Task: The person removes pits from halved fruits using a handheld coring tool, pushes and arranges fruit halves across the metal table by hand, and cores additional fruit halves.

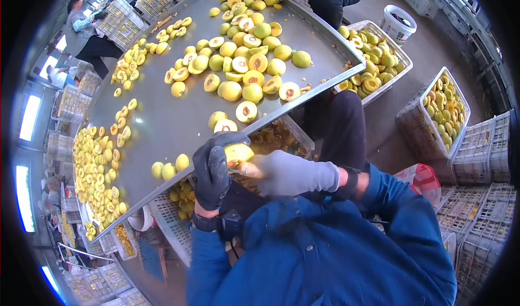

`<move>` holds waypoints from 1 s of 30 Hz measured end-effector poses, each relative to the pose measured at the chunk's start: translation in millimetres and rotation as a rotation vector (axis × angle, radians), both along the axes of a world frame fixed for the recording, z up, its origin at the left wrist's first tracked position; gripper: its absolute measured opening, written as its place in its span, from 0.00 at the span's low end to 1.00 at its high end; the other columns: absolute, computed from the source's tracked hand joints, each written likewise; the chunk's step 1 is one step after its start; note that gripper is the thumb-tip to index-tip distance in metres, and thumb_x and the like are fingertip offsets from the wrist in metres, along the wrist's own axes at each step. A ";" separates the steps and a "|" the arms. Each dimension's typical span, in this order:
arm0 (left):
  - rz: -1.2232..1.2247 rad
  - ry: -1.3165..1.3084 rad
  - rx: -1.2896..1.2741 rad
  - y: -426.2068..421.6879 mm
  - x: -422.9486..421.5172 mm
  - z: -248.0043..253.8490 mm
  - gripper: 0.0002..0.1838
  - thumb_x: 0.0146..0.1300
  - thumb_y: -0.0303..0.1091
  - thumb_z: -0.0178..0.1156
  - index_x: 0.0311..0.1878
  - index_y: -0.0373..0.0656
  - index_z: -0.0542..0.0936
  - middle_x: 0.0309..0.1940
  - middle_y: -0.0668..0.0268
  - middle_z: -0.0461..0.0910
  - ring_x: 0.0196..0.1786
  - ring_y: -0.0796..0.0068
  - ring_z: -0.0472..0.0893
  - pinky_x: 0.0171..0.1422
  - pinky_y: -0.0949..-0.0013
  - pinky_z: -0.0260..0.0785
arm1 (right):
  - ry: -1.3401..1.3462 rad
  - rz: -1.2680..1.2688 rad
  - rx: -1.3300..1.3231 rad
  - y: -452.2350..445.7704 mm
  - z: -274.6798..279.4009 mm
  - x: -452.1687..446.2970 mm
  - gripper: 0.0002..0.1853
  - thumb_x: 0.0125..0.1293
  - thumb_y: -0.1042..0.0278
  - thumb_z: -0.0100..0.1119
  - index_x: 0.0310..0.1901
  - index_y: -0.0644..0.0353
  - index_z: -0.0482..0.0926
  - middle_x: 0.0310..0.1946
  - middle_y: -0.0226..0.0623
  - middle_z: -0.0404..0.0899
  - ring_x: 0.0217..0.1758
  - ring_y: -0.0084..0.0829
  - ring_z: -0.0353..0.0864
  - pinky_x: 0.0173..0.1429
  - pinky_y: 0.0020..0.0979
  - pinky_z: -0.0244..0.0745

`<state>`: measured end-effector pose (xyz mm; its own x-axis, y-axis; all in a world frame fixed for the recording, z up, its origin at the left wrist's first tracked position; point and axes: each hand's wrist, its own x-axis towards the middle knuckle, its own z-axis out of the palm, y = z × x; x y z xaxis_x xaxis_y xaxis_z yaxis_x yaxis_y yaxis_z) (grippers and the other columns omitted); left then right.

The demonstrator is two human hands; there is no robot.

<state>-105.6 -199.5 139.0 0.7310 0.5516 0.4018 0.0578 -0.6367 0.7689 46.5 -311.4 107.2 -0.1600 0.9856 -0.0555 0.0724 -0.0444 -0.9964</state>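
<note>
My left hand point(210, 170), in a dark glove, is closed around a yellow peach half point(238, 153) at the metal table's near edge. In its light grey glove, my right hand point(295, 173) grips a tool with a pale wooden handle point(250, 170). The tool's tip meets the cut side of the peach half; the fruit and fingers partly hide it. Just beyond my left hand lie halves with brown pits, one cut half point(225, 125) being nearest. Under my hands a crate point(295, 132) holds brownish scraps.
The sloping metal table point(162, 100) carries a large pile of halves and, on the left, many smaller ones. Fruit crates point(409, 67) and a white bucket point(399, 25) stand at right. Across the table, a person point(330, 0) sits; another person point(84, 35) stands by stacked crates.
</note>
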 end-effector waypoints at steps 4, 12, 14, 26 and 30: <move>0.038 -0.287 -0.477 -4.1 1.5 -30.5 0.26 0.78 0.49 0.41 0.52 0.32 0.76 0.39 0.55 0.83 0.43 0.60 0.82 0.57 0.61 0.74 | 0.515 0.245 -0.383 -4.8 11.5 -1.2 0.09 0.66 0.63 0.61 0.41 0.59 0.80 0.18 0.23 0.72 0.18 0.15 0.69 0.21 0.21 0.61; 0.541 -0.106 0.177 -13.7 7.1 -93.7 0.35 0.71 0.26 0.53 0.76 0.32 0.50 0.69 0.51 0.65 0.68 0.56 0.70 0.75 0.61 0.61 | 0.593 0.271 -0.234 6.3 -53.0 7.8 0.12 0.68 0.61 0.62 0.40 0.62 0.80 0.19 0.22 0.71 0.20 0.16 0.71 0.25 0.24 0.65; 0.626 -0.141 0.202 -7.4 16.7 -79.2 0.22 0.66 0.20 0.60 0.63 0.33 0.70 0.60 0.53 0.77 0.60 0.63 0.79 0.66 0.65 0.70 | 0.151 -0.028 0.151 9.5 -83.3 6.8 0.09 0.65 0.63 0.61 0.39 0.60 0.78 0.19 0.35 0.77 0.21 0.43 0.78 0.33 0.42 0.76; 0.458 -0.201 -0.038 -35.4 -7.2 -46.5 0.19 0.74 0.27 0.49 0.65 0.32 0.71 0.60 0.54 0.76 0.63 0.64 0.74 0.71 0.64 0.63 | -0.570 -0.519 0.435 27.3 -38.2 -39.1 0.17 0.60 0.57 0.67 0.44 0.54 0.72 0.23 0.45 0.79 0.27 0.48 0.82 0.31 0.45 0.76; 0.429 -0.261 -0.188 -36.2 -16.0 -75.6 0.20 0.70 0.30 0.54 0.63 0.33 0.73 0.61 0.53 0.75 0.64 0.59 0.74 0.71 0.60 0.64 | -0.696 -0.435 0.406 32.7 -35.6 -48.4 0.17 0.60 0.55 0.68 0.46 0.53 0.75 0.23 0.43 0.80 0.27 0.48 0.83 0.30 0.45 0.76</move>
<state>-121.6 -235.7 63.3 0.3131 0.8587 0.4057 0.0746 -0.4481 0.8909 -1.9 -278.7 71.6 0.1700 0.9160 0.3635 0.7210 0.1358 -0.6795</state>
